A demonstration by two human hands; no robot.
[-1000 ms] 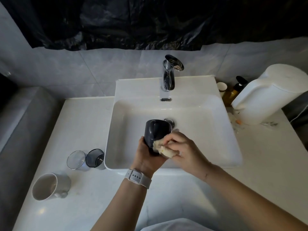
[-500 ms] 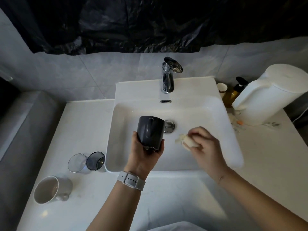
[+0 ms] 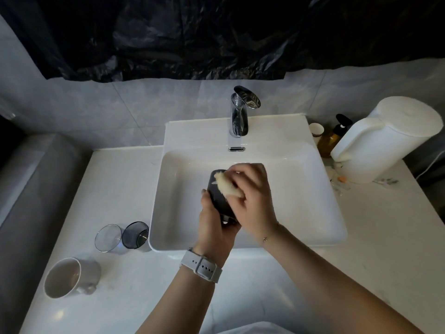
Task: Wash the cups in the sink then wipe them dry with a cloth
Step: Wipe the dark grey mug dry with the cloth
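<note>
White watch strap (image 3: 201, 265) (left wrist), thin bracelet (image 3: 265, 239), bare forearms

Over the white sink (image 3: 325, 201), the left hand (image 3: 216, 225) holds a dark cup (image 3: 220, 198) in its grip while the right hand (image 3: 252, 196) presses a pale sponge (image 3: 227, 185) against the cup's side. On the table (image 3: 120, 285) to the left stand a clear glass (image 3: 107, 238), a dark glass (image 3: 136, 235) and a white mug (image 3: 69, 277) lying tilted.
</note>
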